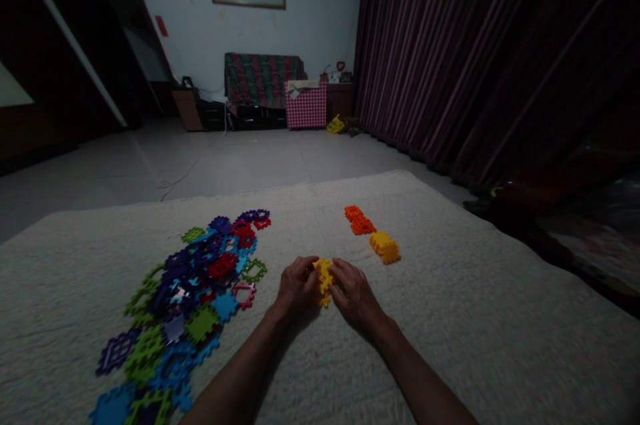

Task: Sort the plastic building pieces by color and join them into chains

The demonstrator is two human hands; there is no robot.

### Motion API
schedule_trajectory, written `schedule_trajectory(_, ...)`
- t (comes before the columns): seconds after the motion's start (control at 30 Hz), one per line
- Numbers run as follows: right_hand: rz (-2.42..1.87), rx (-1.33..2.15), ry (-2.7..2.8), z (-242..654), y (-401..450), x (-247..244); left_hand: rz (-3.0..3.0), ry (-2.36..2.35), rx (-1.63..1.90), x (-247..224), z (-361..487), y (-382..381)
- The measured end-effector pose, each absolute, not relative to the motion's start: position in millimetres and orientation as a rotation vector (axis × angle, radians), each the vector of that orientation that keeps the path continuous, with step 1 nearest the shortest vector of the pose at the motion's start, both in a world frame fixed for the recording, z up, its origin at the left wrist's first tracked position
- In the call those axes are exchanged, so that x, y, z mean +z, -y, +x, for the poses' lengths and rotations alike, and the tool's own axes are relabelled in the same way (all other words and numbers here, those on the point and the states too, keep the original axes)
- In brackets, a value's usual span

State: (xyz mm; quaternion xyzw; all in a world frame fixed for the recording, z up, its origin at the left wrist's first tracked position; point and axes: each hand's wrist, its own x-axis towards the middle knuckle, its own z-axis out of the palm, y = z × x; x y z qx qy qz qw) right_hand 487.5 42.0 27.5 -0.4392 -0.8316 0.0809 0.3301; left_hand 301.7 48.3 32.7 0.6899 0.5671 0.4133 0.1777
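Between my two hands, low over the pale quilted mat, are yellow interlocking toy tiles [324, 282] with notched edges. My left hand [299, 284] is closed on their left side, and my right hand [353, 290] grips them from the right. The fingers cover part of the yellow tiles, so how many there are I cannot tell. Ahead and to the right sits a neat stack of yellow tiles [385, 248]. Touching or very near its far left corner are orange tiles [359, 220], grouped in a short row.
A loose heap of purple, blue, green and red tiles [195, 272] spreads over the left of the mat [450, 318]. Beyond the mat lies a tiled floor [280, 158] with a thin cable. A checked cloth cover [306, 105] hangs by the far wall; dark curtains [440, 45] line the right.
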Motion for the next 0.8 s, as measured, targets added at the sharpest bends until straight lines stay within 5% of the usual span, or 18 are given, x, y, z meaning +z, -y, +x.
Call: schedule_trajectory(0.8,-0.916,0.262,2.101,477.6,-32.3,49.9,1.072,-1.054,1.262,40.7,308.3,-48.0)
